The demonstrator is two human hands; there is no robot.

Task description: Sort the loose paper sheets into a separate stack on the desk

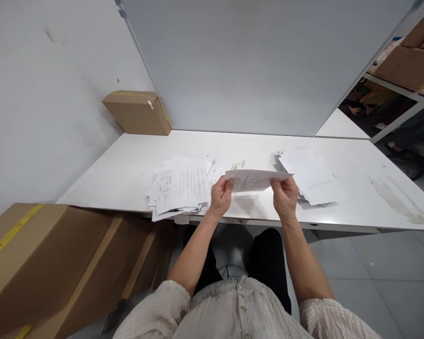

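We hold a white printed sheet (256,180) just above the front of the white tabletop (356,207), its long axis running left to right, our left hand (221,195) pinching its left end and our right hand (285,195) its right end. Tilted nearly flat, it shows faint lines of print, between a loose pile of papers (180,186) and a neater stack (311,176).

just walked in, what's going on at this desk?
A seated person holds one printed sheet of paper over the near edge of the white table. The left hand and right hand each pinch one end of it. A messy pile of printed sheets lies on the table to the left, and a flatter stack of sheets to the right. A cardboard box sits at the back left corner.
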